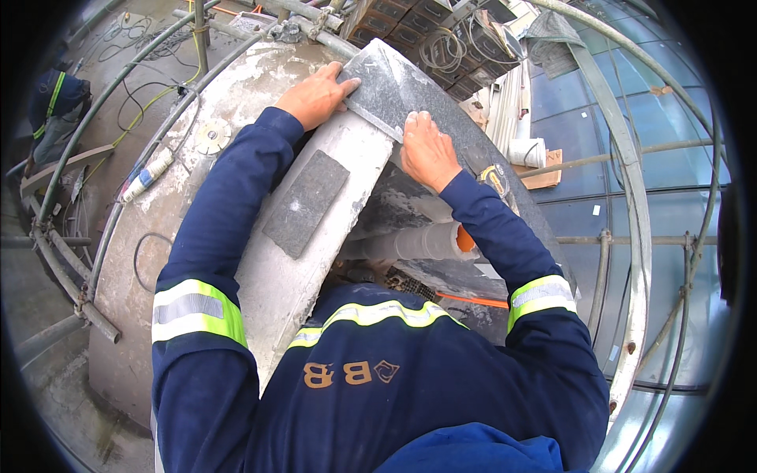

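A dark grey stone slab [392, 85] lies across the far end of a pale, dusty ledge [276, 292]. At its left edge is my left hand [319, 96], thumb on the top face and fingers along the side. My right hand [428, 151] is closed at the slab's near right edge, fingers curled; whether it also holds something small is hidden. A smaller dark stone piece [307, 203] rests flat on the ledge, between my forearms. Beside my right forearm sits a round yellow-and-black object [495, 180], partly covered by the sleeve.
A grey pipe [418, 243] with an orange inside lies in the gap below. On the left surface are a round disc [211, 136] and a white-blue cable connector [147, 176]. Scaffold tubes [631, 181] curve around. Stacked boxes [394, 27] stand beyond; another person [57, 106] is far left.
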`<act>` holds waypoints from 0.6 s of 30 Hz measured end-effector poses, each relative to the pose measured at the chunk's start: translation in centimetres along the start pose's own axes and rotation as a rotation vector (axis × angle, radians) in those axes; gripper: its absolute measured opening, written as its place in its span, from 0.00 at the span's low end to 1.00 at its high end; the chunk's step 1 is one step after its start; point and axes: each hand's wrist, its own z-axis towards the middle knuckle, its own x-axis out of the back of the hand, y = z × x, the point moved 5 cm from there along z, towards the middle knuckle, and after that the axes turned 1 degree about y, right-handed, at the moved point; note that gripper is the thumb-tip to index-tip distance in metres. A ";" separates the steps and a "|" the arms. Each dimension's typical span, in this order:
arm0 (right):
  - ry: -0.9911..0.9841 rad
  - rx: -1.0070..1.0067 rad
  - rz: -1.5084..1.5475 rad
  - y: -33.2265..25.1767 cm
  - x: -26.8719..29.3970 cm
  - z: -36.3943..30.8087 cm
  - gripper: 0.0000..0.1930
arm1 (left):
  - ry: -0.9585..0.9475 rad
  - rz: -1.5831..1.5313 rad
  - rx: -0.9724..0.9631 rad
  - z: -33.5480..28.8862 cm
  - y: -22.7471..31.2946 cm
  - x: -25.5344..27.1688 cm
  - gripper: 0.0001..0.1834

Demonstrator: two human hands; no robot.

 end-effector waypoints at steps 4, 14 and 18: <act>-0.040 -0.024 0.017 0.2 0.8 0.5 0.18 | 0.154 0.078 -0.030 -0.3 -0.5 -0.6 0.28; -0.093 0.013 0.057 2.6 5.9 2.9 0.16 | 0.451 -0.199 -0.010 1.0 -2.2 0.6 0.21; 0.010 0.061 0.101 4.0 6.9 3.1 0.16 | 0.456 -0.252 -0.008 2.3 -1.8 1.1 0.21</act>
